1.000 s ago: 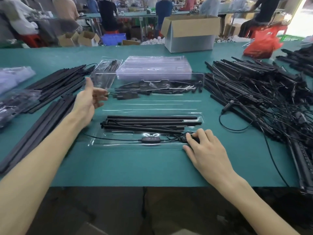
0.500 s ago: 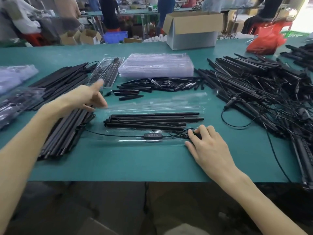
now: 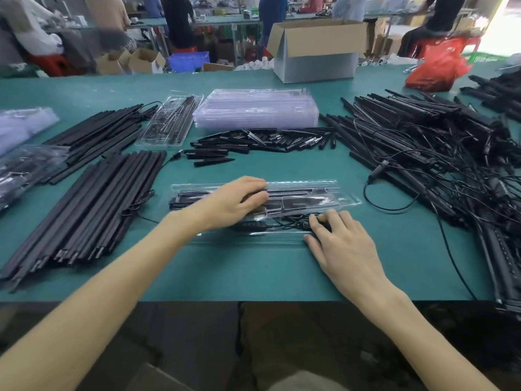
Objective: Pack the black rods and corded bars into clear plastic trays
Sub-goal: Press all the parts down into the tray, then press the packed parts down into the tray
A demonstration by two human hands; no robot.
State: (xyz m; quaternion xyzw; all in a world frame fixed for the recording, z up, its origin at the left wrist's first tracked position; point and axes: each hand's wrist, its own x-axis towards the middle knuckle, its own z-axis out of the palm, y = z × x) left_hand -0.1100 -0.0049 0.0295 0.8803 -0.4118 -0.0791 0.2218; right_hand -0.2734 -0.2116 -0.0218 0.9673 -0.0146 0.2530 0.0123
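The left hand (image 3: pixel 236 203) and right hand (image 3: pixel 342 242) press flat-fingered, gripping nothing, on the long clear plastic tray (image 3: pixel 324 184), whose thin black cord (image 3: pixel 291 221) could pop out and get pinched.

Beneath the left grip (image 3: pixel 234 201), the tray (image 3: pixel 324 190) is clear, glossy plastic; the rods (image 3: pixel 191 197) inside look matt black. The tabletop (image 3: pixel 253 272) is matt green.

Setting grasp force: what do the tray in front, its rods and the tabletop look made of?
Tray: thin clear plastic, glossy; contents show through, rim glints. Rods: black, matte; plastic or coated metal, unclear. Tabletop: teal matte covering, no glare; perhaps rubber mat.
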